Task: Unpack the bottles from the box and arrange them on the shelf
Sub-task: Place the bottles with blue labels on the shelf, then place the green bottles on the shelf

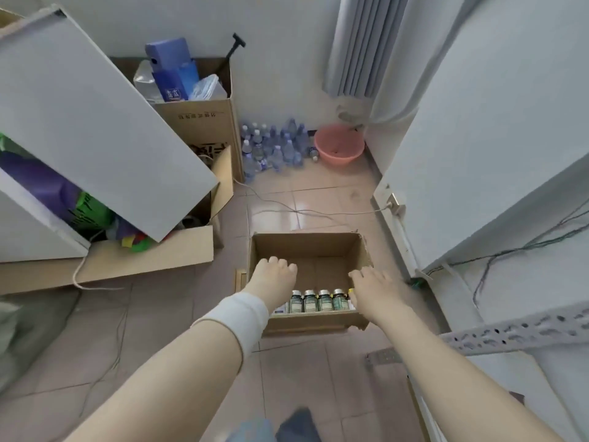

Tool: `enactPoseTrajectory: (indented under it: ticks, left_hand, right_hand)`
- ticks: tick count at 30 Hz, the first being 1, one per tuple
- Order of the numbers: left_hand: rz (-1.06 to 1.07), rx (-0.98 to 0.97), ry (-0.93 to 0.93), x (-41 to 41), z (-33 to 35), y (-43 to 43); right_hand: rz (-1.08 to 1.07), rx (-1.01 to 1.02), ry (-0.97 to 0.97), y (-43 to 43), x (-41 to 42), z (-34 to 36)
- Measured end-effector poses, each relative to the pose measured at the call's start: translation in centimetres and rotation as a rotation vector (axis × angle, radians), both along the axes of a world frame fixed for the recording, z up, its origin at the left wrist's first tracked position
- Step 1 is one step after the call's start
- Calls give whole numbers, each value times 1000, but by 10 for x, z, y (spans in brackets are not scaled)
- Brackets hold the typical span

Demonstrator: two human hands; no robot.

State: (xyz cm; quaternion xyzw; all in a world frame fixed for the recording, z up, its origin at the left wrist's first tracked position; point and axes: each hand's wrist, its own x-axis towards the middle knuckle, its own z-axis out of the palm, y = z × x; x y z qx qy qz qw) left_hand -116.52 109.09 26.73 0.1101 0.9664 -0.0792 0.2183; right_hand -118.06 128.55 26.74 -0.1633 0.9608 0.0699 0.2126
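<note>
Floor tiles (191,314) carry the open box (306,240), 4 bottles (314,301) lined along its near wall, while the left hand (275,275) and right hand (373,288) hover over it empty, fingers relaxed, so gripping a bottle likely comes next.

The left hand (275,275) and right hand (376,290) hide both ends of the bottles (317,301); their labels are unreadable. At three o'clock the shelf (510,333) is cut off.

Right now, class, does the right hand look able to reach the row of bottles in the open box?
Probably yes. The box is open on top, nothing covers the bottles, and the right hand hovers open at the row's right end.
</note>
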Motion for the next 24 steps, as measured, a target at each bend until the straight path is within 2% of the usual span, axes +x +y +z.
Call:
enactPoseTrajectory:
  ticks: [6,12,18,24]
  left_hand:
    - [216,122,-235,-20,-94,-18]
    - [355,202,-449,-50,-172,-23]
    - [720,430,-653,-69,-256,-10]
    - [911,568,-690,-85,-331,-1]
  right_hand:
    - [16,15,-228,-17,-34,-83]
    - [-112,-32,-398,-13,-61,-158]
    - [-198,-103,-449,-22,-91,-236]
    - [-76,-64,-445,-29,-120,-313]
